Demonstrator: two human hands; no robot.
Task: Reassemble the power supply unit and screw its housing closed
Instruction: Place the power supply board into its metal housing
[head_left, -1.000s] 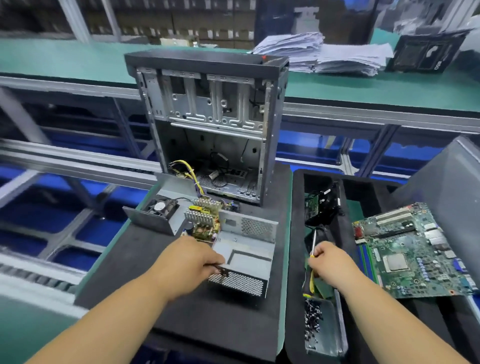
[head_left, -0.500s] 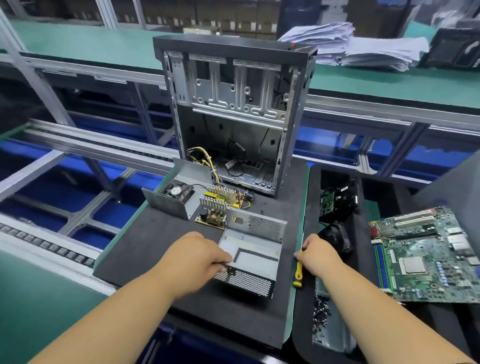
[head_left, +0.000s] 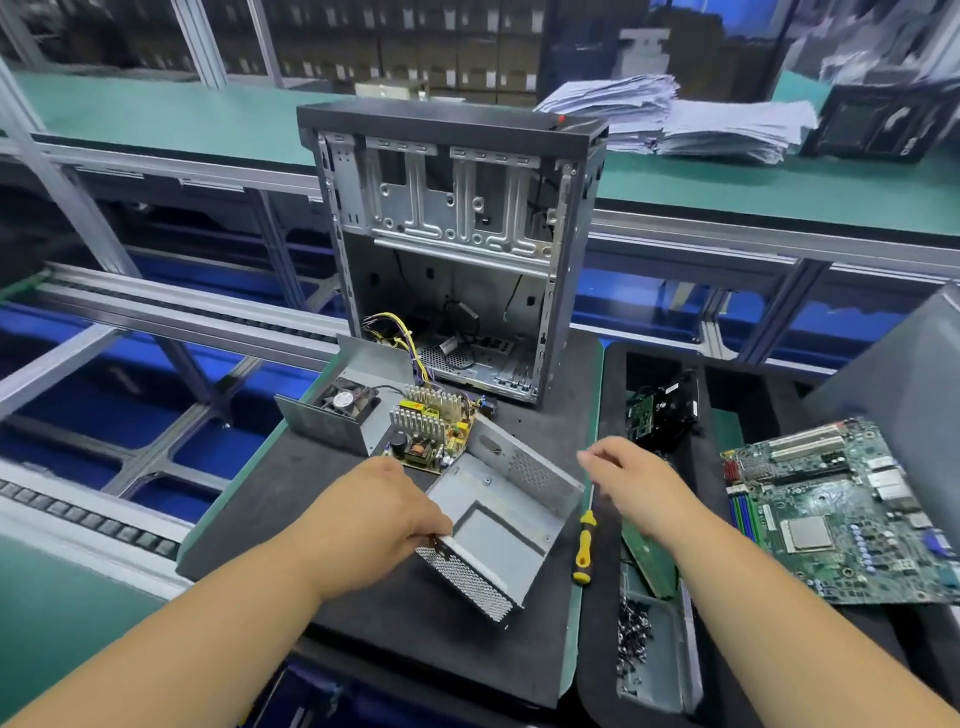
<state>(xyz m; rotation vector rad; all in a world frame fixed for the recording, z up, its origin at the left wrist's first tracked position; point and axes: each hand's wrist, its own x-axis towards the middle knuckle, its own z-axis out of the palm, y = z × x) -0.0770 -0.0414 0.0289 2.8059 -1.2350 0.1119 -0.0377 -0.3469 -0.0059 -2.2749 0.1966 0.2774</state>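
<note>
Released, the screwdriver (head_left: 585, 540) lies below the open right hand (head_left: 631, 480); left hand (head_left: 371, 519) apparently pinches the housing (head_left: 498, 525), fingertips hidden.

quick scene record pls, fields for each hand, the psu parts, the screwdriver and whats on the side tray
left hand: grips the near left corner of the empty housing shell
right hand: open, above the mat, holding nothing
circuit board: outside the shell, next to the fan cover
screwdriver: lying on the mat right of the shell, yellow handle nearest
screws: loose in the grey tray
motherboard: on the right side
pc case: upright, open, behind the parts
</note>
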